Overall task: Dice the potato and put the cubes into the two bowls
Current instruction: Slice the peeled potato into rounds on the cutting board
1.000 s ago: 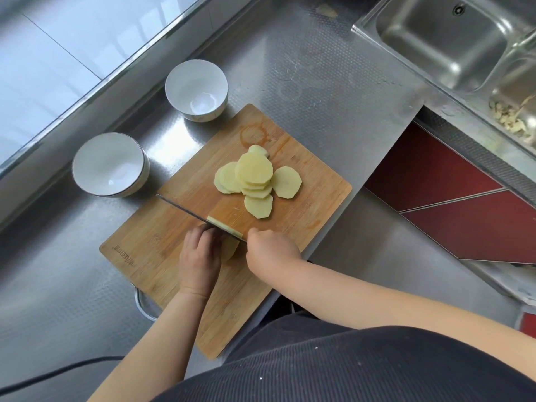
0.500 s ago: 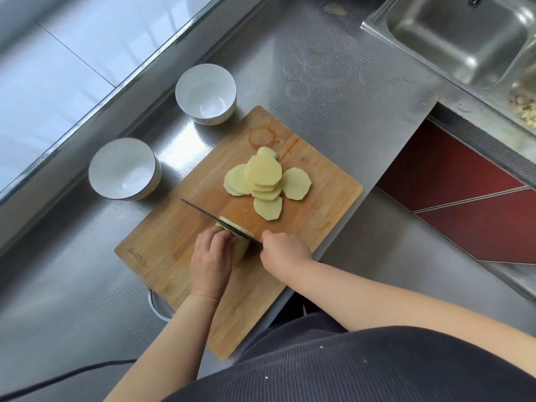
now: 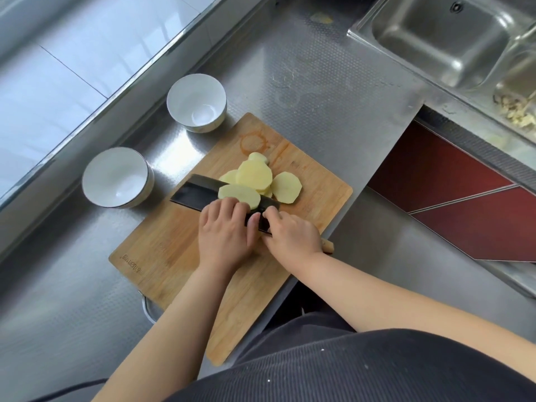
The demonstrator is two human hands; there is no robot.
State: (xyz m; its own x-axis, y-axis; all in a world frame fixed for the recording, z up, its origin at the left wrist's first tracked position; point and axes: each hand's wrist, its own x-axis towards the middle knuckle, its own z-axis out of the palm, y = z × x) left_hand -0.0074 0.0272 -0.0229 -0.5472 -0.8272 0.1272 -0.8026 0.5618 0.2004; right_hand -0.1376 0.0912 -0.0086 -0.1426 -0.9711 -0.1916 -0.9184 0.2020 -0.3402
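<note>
The right hand (image 3: 290,232) wraps the handle of the knife (image 3: 197,192), hiding all but its end. The left hand (image 3: 224,230), fingers curled, covers whatever potato it steadies; one slice (image 3: 239,196) lies on the tilted blade.

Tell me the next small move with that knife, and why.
Probably tip the slice off the tilted knife onto the pile of slices. It lies on the blade's flat, beside the pile, with the left hand at it and the right hand gripping the handle. Both bowls hold no potato yet; nothing is diced.
</note>
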